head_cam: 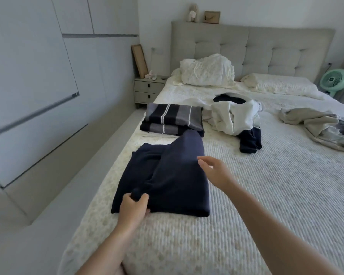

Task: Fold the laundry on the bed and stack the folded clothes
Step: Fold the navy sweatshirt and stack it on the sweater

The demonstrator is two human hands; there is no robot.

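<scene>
A navy garment point(167, 175) lies partly folded on the bed point(266, 195) near its left edge. My left hand point(134, 208) pinches its near edge between thumb and fingers. My right hand point(214, 171) hovers at the garment's right side with fingers relaxed and holds nothing. Behind the navy garment sits a stack of folded striped dark and grey clothes point(173, 121). An unfolded pile of white and dark laundry point(236, 116) lies in the middle of the bed, with a navy piece point(250, 142) hanging out of it.
A crumpled beige and grey heap point(318, 128) lies at the right. White pillows point(207, 70) and bedding sit by the padded headboard point(266, 48). A nightstand point(149, 90) and wardrobe doors point(38, 86) stand on the left. A green fan point(336, 81) is at the far right.
</scene>
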